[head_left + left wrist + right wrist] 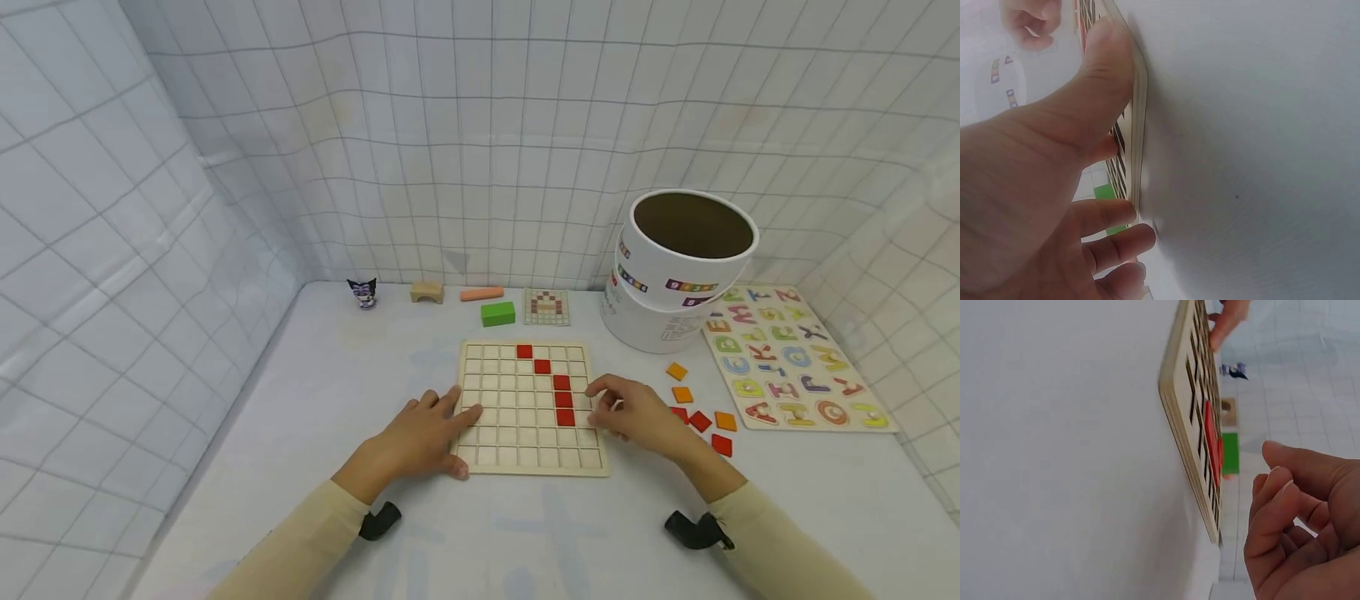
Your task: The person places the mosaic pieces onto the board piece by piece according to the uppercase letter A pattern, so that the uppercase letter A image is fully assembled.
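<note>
Steadying the wooden grid board (pixel 529 408) at its left edge, the left hand (pixel 422 435) lies with fingers spread flat across the cells and thumb against the near rim. Right hand (pixel 637 412) hovers at the board's right edge, fingers loosely curled, nothing pinched that I can make out. Red tiles (pixel 562 400) run in a stepped line down the grid, board flat mid-table. Loose red and orange tiles (pixel 701 419) sit just right of it, beside the alphabet puzzle (pixel 795 358) and a white tub (pixel 675 267)
</note>
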A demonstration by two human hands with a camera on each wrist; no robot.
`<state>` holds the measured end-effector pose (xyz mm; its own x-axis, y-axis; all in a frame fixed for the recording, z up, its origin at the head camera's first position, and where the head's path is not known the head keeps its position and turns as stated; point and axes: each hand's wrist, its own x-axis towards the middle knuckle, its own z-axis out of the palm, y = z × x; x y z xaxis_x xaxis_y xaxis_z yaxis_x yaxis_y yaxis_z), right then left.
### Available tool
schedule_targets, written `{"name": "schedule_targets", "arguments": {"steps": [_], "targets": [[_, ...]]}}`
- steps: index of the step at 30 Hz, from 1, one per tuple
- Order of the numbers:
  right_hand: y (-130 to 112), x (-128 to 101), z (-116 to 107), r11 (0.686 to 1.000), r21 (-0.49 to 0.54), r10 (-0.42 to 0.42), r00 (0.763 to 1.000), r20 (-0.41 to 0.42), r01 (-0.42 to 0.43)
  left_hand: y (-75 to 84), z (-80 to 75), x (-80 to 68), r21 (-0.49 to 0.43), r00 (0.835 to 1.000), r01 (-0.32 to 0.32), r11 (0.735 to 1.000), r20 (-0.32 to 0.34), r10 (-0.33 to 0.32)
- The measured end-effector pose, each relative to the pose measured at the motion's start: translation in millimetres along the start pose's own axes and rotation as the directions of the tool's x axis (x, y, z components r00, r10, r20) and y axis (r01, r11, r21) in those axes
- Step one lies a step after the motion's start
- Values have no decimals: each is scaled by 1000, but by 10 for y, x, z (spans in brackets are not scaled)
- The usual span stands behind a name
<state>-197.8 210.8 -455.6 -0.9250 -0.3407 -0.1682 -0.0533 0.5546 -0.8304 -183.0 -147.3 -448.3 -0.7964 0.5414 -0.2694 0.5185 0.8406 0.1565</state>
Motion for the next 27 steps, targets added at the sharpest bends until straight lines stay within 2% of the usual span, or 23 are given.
{"name": "schedule_targets", "arguments": {"steps": [5,8,12,16,27], "targets": [[215,-221,-376,996,83,19,997,-75,-13,-10,6,-45,9,1000,3,1000,1,-3],[338,-358,-585,996,77,64,989,-130,-54,-18,13,-49,10,1000,1,1000,-7,-1],[498,-485,-759,991,15,136,977,-167,-136,-24,10,-40,8,1000,-4,1000,-19,4],[622,-519,-794,980,-80,170,972,-160,-185,-22,8,-25,7,1000,-7,1000,-20,7],[622,-444,-695,963,-214,132,978,-162,-165,-5,8,-18,5,1000,-17,1000,-22,17]]}}
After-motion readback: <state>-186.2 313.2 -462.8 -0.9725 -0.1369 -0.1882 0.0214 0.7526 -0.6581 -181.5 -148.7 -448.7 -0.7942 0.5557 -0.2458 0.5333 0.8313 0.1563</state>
